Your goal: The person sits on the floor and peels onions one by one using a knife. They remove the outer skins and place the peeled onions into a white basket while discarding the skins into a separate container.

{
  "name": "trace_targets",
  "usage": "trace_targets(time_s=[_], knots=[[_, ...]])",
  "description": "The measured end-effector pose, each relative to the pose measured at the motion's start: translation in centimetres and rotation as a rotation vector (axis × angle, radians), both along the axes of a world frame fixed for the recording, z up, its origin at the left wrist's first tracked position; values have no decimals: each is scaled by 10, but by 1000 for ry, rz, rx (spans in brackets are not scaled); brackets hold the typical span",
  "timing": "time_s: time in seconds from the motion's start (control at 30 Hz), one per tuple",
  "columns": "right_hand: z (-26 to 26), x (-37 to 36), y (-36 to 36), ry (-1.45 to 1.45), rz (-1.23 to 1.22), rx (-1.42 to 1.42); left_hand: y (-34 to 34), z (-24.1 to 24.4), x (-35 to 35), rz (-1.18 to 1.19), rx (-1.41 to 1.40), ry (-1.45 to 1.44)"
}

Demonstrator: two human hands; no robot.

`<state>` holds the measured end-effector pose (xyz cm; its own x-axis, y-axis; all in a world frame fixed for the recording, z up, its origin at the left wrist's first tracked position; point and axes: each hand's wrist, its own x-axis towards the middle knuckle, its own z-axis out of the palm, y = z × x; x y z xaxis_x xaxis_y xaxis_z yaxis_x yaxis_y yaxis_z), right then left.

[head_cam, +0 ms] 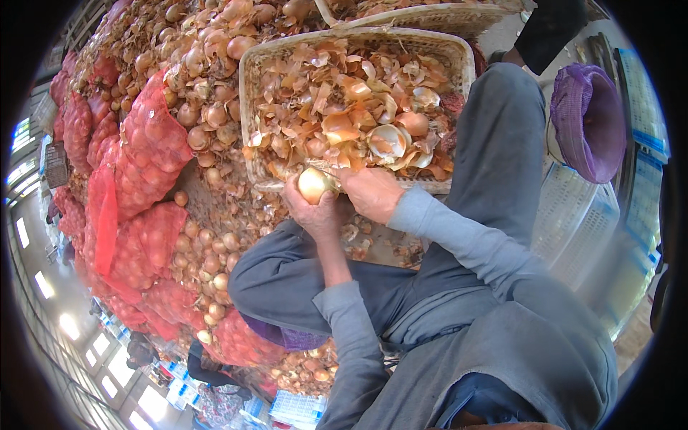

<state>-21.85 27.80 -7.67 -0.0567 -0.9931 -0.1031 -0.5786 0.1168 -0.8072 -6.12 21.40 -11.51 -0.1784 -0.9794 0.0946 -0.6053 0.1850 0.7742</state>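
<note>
My left hand (314,209) holds a pale, partly peeled onion (313,185) at the near edge of a plastic crate. My right hand (373,192) is closed right beside the onion, its fingers at the dry roots or stem; whether a small tool is in it cannot be told. Past both hands lies the crate (244,113), filled with loose brown onion skins (338,129). A cup-shaped piece of onion peel (387,142) rests among them.
Loose onions (212,258) and red mesh sacks of onions (150,145) are heaped at the left. A purple mesh sack (588,123) stands open at the right, near white crates (575,215). Another person's leg (551,35) is at the top right; a second crate (430,16) adjoins the first.
</note>
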Motion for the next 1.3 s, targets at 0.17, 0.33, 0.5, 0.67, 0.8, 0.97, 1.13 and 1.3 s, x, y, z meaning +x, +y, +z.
trace_targets(time_s=[0.17, 0.33, 0.5, 0.67, 0.8, 0.97, 1.13, 1.3], knots=[[40, -3, 17, 13, -46, 84, 6, 5, -6, 74, -30, -25], [-3, 3, 12, 142, -30, -54, 5, 4, -12, 71, -64, -98], [8, 3, 4, 141, -38, -77, 5, 4, -9, 127, 11, -7], [-23, -2, 7, -120, -71, -62, 4, 4, -18, 156, 35, 32], [1, -20, -5, -1017, -160, 640, -7, -7, -7, 246, 169, 324], [7, -9, 5, -936, -441, 489, -9, -14, 8, 245, 187, 561], [-3, 4, -16, -761, -423, 290, 3, 12, -4, 226, 200, 244], [-16, 8, -20, -882, -486, 223, 13, 20, -9, 95, 247, 317]])
